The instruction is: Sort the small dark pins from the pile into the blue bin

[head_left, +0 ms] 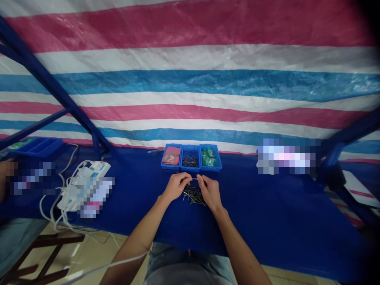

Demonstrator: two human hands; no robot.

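Observation:
My left hand (175, 185) and my right hand (210, 190) are close together over a blue cloth-covered table (267, 213). Both pinch the ends of one thin metal pin (194, 179) held level between them. Just below the hands lies a small loose pile of similar thin pins (193, 196) on the cloth. Behind the hands stand three small blue bins in a row: the left bin (171, 156) holds a red packet, the middle bin (190, 160) holds dark pins, and the right bin (210, 157) holds green pieces.
A white power strip with tangled white cables (86, 178) lies at the left. A blue tray (37, 146) sits at the far left, near another person's hand (6, 170). Blue metal frame bars (53, 87) and a striped tarp (190, 79) stand behind the table.

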